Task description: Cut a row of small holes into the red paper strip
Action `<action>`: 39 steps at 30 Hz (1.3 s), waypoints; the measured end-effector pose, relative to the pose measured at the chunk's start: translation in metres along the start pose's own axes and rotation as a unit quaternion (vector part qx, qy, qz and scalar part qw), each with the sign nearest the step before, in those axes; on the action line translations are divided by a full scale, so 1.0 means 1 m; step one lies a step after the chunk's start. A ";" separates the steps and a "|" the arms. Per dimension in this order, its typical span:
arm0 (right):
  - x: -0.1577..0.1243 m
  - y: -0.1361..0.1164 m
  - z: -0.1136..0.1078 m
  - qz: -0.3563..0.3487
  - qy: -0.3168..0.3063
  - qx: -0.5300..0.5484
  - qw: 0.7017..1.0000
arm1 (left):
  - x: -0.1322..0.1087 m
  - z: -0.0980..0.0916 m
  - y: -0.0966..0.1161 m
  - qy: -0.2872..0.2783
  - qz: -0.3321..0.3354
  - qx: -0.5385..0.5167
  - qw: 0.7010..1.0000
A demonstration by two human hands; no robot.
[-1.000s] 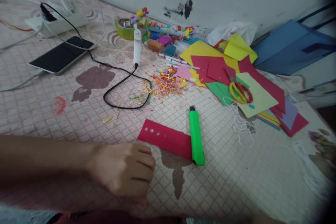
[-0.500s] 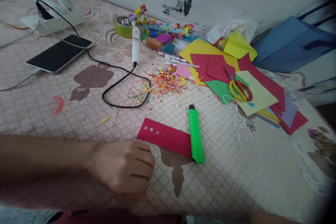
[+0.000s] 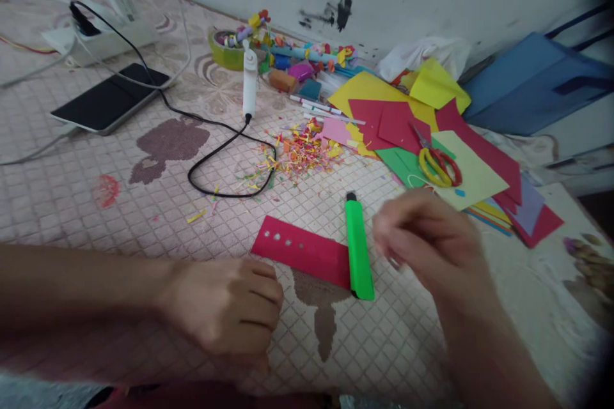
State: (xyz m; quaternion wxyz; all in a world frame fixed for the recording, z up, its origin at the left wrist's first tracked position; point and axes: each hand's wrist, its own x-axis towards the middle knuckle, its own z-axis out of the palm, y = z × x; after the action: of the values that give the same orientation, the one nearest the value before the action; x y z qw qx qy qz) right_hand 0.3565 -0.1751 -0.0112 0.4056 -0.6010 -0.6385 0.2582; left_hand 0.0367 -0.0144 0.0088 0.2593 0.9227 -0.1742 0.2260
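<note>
My left hand (image 3: 233, 307) rests on the cloth with its fingers curled under, closed, and nothing shows in it. Just beyond it lies a red paper strip (image 3: 307, 254) with several small holes toward its left end. A bright green cutter (image 3: 359, 249) with a dark tip lies across the strip's right end. To the right of the cutter, my right hand (image 3: 426, 236) is over the cloth, blurred, its fingers bent in together. Whether anything small is between those fingers cannot be made out. Neither hand touches the strip or the cutter.
Paper scraps (image 3: 304, 150) lie behind the strip, beside a white glue gun (image 3: 249, 86) with a black cable. Scissors (image 3: 439, 166) rest on coloured paper sheets (image 3: 398, 121). A black tablet (image 3: 110, 99) and a power strip (image 3: 115, 38) are at the left.
My right hand has come in from the lower right and is now beside the green cutter, in front of the scissors. My left hand, the strip and the cutter have stayed in place.
</note>
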 end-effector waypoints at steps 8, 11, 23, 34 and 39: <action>0.119 -0.052 0.045 0.032 -0.028 -0.431 0.902 | -0.001 0.000 0.000 -0.012 0.003 0.011 1.000; 0.109 -0.046 0.038 0.069 -0.035 -0.415 0.907 | -0.002 0.001 0.000 -0.015 0.004 0.018 1.000; 0.123 -0.046 0.012 0.178 -0.017 0.304 0.936 | 0.001 -0.002 0.000 0.006 0.007 0.022 1.000; 0.128 -0.038 0.029 0.120 0.087 0.468 0.871 | -0.009 -0.025 -0.021 0.022 -0.284 0.116 0.952; 0.128 -0.040 0.032 0.115 0.107 0.478 0.864 | -0.008 -0.024 -0.021 0.017 -0.307 0.101 0.946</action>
State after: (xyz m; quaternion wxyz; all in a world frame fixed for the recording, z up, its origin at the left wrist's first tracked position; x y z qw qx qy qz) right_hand 0.3141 -0.0509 0.0308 0.6766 -0.4264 -0.3156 0.5106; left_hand 0.0314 0.0177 0.0145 0.2245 0.9489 0.1454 0.1673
